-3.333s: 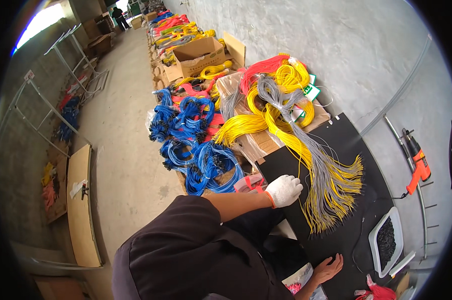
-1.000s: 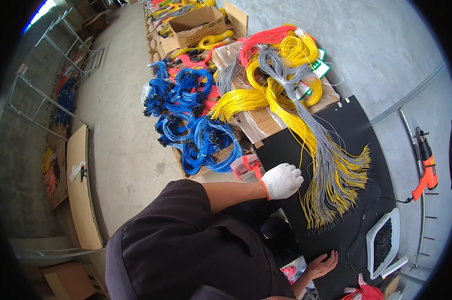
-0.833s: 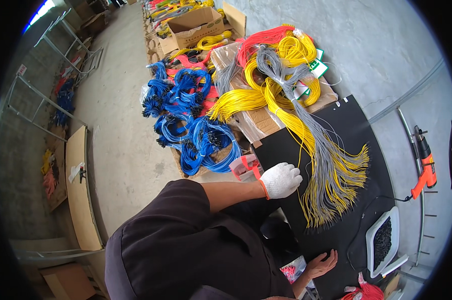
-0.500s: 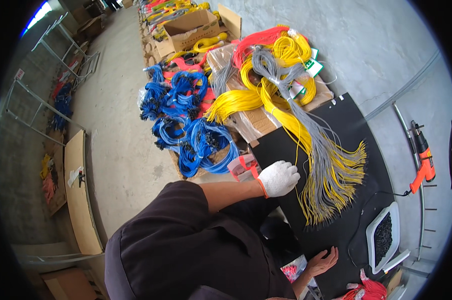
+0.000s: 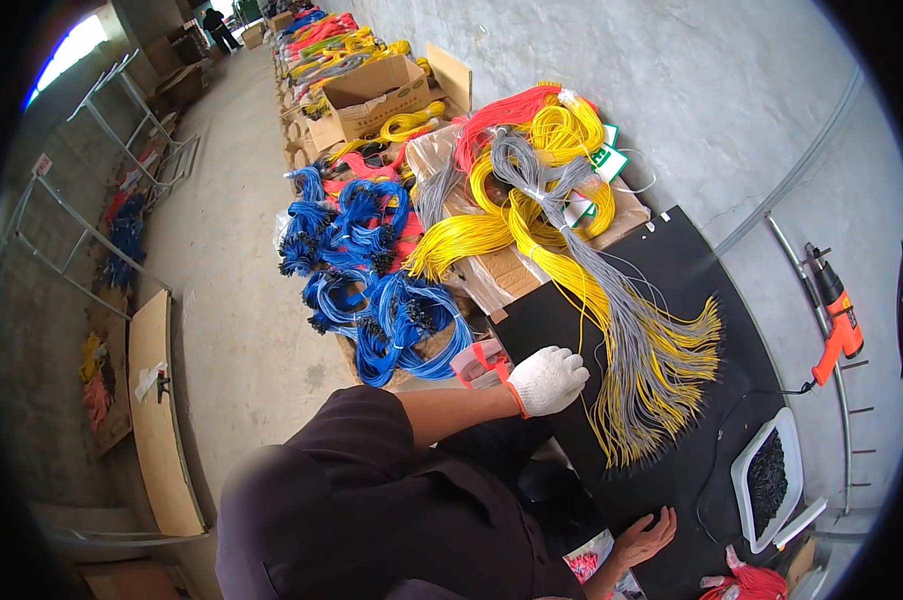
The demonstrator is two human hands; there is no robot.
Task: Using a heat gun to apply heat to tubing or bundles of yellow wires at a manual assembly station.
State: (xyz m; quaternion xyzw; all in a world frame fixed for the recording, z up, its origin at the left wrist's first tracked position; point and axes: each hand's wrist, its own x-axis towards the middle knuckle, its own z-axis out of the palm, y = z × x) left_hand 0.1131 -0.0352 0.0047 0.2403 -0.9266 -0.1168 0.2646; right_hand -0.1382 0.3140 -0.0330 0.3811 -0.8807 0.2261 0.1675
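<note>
My left hand (image 5: 549,381), in a white knit glove with an orange cuff, is closed at the near edge of the black table (image 5: 661,500). Its fingertips pinch a single yellow wire (image 5: 582,335) that stands apart from the bundle. To the right of that hand, a long bundle of grey and yellow wires (image 5: 651,370) fans out across the tabletop, its dark-tipped ends toward me. My bare right hand (image 5: 644,538) rests lower down over the table, fingers loosely spread and nothing in them.
A white tray of small black parts (image 5: 767,485) stands right of my right hand. Beyond it, an orange heat gun (image 5: 839,325) hangs by the wall. Blue cable coils (image 5: 381,310), a red-strapped clear item (image 5: 481,362) and an open carton (image 5: 376,95) lie left and farther off.
The view has tilted up a little, so the far end of the room shows more. My left hand stays closed by the yellow wire, and my right hand remains open over the table.
</note>
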